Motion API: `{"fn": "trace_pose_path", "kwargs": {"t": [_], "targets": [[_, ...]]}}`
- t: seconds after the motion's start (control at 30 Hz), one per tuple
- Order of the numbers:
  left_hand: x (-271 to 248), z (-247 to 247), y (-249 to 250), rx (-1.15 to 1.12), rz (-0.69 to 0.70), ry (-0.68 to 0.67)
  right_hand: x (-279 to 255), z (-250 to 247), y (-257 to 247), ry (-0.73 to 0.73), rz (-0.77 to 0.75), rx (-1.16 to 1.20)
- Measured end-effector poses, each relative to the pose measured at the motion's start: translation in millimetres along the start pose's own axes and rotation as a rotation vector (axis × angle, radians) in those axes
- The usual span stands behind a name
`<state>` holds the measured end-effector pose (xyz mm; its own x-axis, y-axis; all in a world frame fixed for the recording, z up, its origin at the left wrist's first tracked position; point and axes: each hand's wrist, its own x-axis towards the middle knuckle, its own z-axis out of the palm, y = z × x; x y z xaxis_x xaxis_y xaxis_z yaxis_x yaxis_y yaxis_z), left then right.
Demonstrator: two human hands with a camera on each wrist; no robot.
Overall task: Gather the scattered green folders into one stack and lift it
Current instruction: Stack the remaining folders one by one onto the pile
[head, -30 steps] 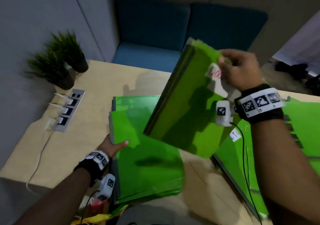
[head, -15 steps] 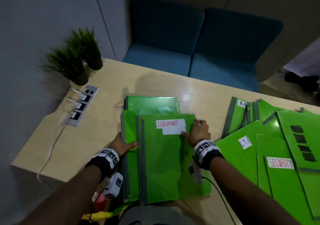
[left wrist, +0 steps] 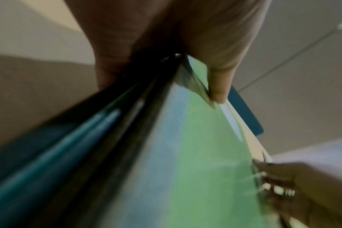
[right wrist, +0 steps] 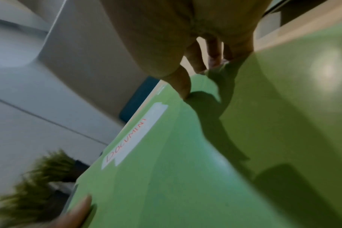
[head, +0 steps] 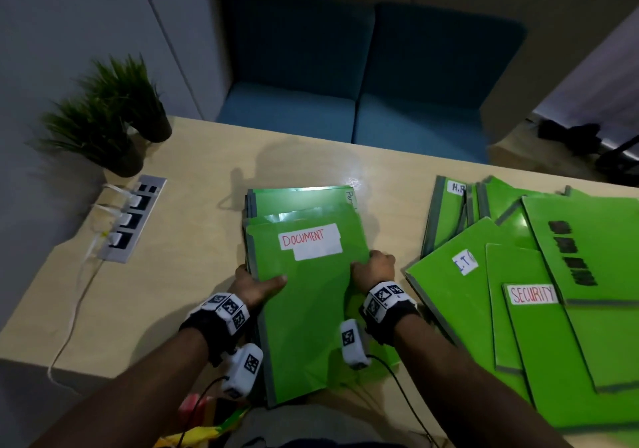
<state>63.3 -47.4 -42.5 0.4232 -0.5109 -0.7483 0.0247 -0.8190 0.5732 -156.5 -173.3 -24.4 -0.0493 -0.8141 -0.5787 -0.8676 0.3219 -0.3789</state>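
A stack of green folders [head: 311, 309] lies on the wooden table [head: 179, 292] in front of me; its top folder [right wrist: 176, 177] bears a white label reading DOCUMENT. My left hand [head: 259, 283] grips the stack's left edge, thumb [left wrist: 219, 86] on top and fingers underneath. At the right edge my right hand [head: 375, 268] holds the top folder, its fingers [right wrist: 185, 86] curled over the edge. More green folders lie fanned out to the right: one marked H.R [head: 447, 212], one marked I.T [head: 456, 295], one marked SECURITY [head: 539, 337].
Two potted plants [head: 110, 116] stand at the table's far left corner. Beside them a socket strip [head: 133, 219] is set in the tabletop, with white cables running off the left edge. A blue sofa [head: 356, 77] stands behind the table.
The right hand brought the DOCUMENT folder down from the air onto the stack, then slid it left into line. Both hands now grip the sides.
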Motion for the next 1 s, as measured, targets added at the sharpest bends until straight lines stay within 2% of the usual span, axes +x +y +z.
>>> {"fn": "trace_pose_path", "kwargs": {"t": [0.1, 0.17, 0.27, 0.33, 0.4, 0.5, 0.63, 0.77, 0.9, 1.0], "targets": [[22, -2, -16, 0.027, -0.011, -0.009, -9, 1, 1, -0.047, -0.002, -0.087], [5, -3, -2, 0.114, -0.007, 0.037, -10, -7, 4, -0.103, -0.074, -0.147], [-16, 3, 13, 0.24, 0.004, 0.096, -3, -20, -1, -0.103, -0.342, -0.348], [-22, 7, 13, 0.186, 0.024, 0.102, 6, -27, -14, -0.057, -0.542, -0.416], [-26, 11, 11, 0.111, 0.037, 0.095, 17, -29, -27, -0.067, -0.674, -0.506], [-33, 16, 8, 0.098, 0.051, 0.076, 26, -24, -34, -0.125, -0.715, -0.565], [-33, 19, 6, 0.06, 0.043, 0.061, 21, -10, -35, -0.048, -0.718, -0.586], [-33, 20, 4, 0.08, 0.037, 0.063, 26, -12, -45, -0.055, -0.703, -0.591], [-28, 19, 4, 0.066, 0.06, 0.019, 37, -29, -54, -0.137, -0.777, -0.652], [-27, 19, 8, 0.091, 0.104, -0.01, 38, -23, -60, -0.172, -0.887, -0.647]]}}
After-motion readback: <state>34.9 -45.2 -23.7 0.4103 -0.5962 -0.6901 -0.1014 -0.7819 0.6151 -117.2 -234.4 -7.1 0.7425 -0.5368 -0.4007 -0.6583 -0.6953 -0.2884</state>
